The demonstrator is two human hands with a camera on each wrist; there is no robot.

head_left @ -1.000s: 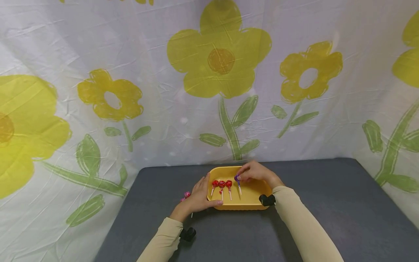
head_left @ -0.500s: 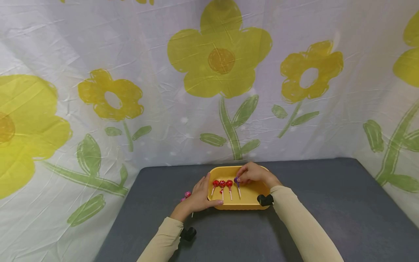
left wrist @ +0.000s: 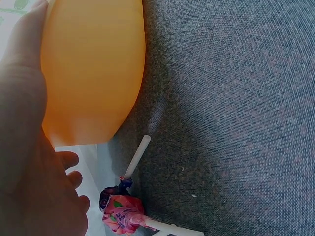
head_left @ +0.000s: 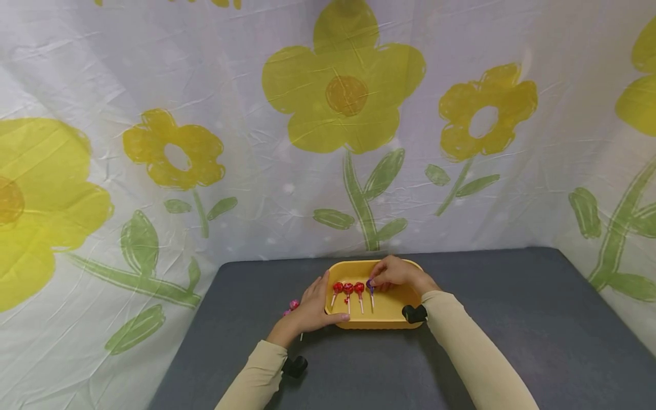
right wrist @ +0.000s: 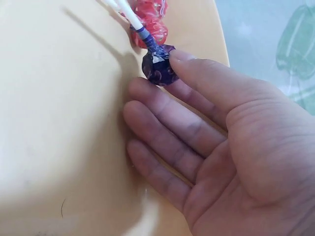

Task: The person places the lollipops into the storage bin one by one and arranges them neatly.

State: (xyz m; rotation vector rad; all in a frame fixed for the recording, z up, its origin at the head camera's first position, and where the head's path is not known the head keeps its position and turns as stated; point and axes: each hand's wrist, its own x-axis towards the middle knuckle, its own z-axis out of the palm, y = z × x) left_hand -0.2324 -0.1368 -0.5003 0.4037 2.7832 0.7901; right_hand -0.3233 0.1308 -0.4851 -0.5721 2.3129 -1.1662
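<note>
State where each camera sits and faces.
Head: head-worn, facing forward and down at the yellow tray; left hand, right hand and sleeves show.
Left wrist: worn there, facing the tray's outside and a pink lollipop; left hand shows.
Right wrist: worn there, facing into the tray; right hand shows.
Head and right wrist share the purple lollipop.

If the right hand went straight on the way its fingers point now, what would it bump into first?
Probably the nearest red lollipop, just beyond the purple lollipop that the right hand pinches. Depth is hard to judge, so the hand might pass slightly above it.
</note>
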